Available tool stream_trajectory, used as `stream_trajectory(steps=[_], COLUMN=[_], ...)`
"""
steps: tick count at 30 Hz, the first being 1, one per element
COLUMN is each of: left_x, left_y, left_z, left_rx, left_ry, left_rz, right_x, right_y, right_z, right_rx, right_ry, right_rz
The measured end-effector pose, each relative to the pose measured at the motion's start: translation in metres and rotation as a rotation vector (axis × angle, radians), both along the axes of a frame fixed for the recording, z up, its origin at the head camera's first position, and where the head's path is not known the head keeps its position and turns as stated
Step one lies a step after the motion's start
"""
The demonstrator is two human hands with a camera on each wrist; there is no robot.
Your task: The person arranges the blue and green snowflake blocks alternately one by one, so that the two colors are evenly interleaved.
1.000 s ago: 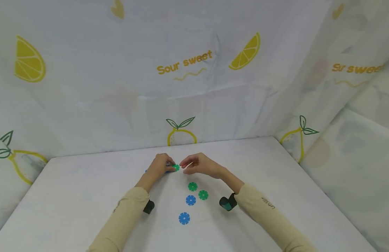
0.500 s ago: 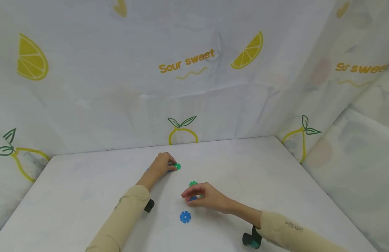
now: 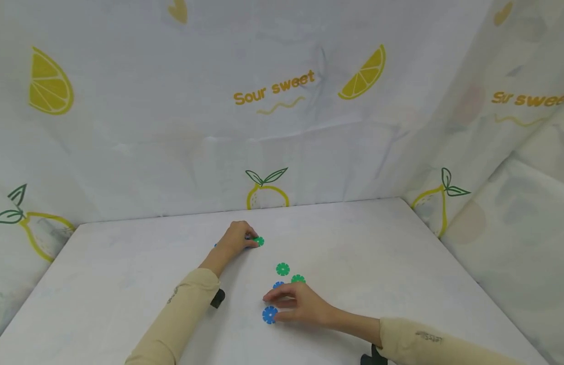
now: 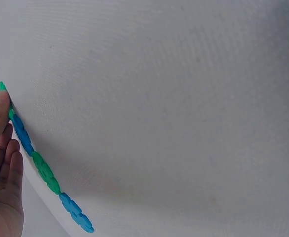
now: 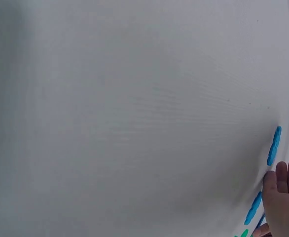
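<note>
In the head view my left hand (image 3: 233, 240) pinches a green notched plastic disc (image 3: 260, 242) near the back of the table. The left wrist view shows that disc at the end of a row: a blue disc (image 4: 22, 134), a green disc (image 4: 46, 173) and another blue disc (image 4: 76, 212) follow it, edge to edge. My right hand (image 3: 305, 306) hovers low at the nearest loose blue disc (image 3: 270, 315), thumb right at its edge and fingers apart above it. Partly hidden behind those fingers lies a second blue disc (image 3: 278, 285).
Two loose green discs lie beyond my right hand, one farther back (image 3: 283, 269) and one (image 3: 298, 279) just above the knuckles. White cloth covers the table (image 3: 364, 243). A lemon-printed curtain (image 3: 186, 167) stands along the back and right sides.
My right hand has left the spot beside the left hand and come toward me and down to the nearest blue disc. The left hand keeps its pinch on the green disc.
</note>
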State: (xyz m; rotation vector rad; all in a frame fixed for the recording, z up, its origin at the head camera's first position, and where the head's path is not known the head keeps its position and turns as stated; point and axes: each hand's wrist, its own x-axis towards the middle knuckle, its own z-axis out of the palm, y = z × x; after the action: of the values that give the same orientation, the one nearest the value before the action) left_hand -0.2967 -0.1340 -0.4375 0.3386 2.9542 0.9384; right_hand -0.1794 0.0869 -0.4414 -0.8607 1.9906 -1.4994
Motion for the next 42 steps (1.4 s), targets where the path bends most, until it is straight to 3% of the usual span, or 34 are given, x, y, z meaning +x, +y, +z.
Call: stream_trajectory(steps=[7, 14, 20, 25, 34, 42], left_x=[0.003, 0.002, -0.001, -0.004, -0.007, -0.007], left_y=[0.000, 0.001, 0.001, -0.002, -0.006, -0.006], left_z=[0.002, 0.003, 0.003, 0.004, 0.003, 0.000], left_rx=[0.021, 0.023, 0.019, 0.032, 0.062, 0.066], left_ry=[0.006, 0.001, -0.042, -0.092, -0.092, -0.106], left_rz=[-0.005, 0.003, 0.010, 0.021, 0.006, 0.035], right_x=[0.000, 0.003, 0.004, 0.004, 0.003, 0.004], right_y=[-0.012, 0.001, 0.018, 0.023, 0.022, 0.022], right_z=[-0.002, 0.000, 0.002, 0.001, -0.003, -0.004], right_rx=[0.007, 0.002, 0.019, 0.016, 0.010, 0.026], right_ry=[0.034, -0.126, -0.100, -0.125, -0.130, -0.130], right_rz=[0.066, 0.184, 0.127, 0.138, 0.134, 0.108])
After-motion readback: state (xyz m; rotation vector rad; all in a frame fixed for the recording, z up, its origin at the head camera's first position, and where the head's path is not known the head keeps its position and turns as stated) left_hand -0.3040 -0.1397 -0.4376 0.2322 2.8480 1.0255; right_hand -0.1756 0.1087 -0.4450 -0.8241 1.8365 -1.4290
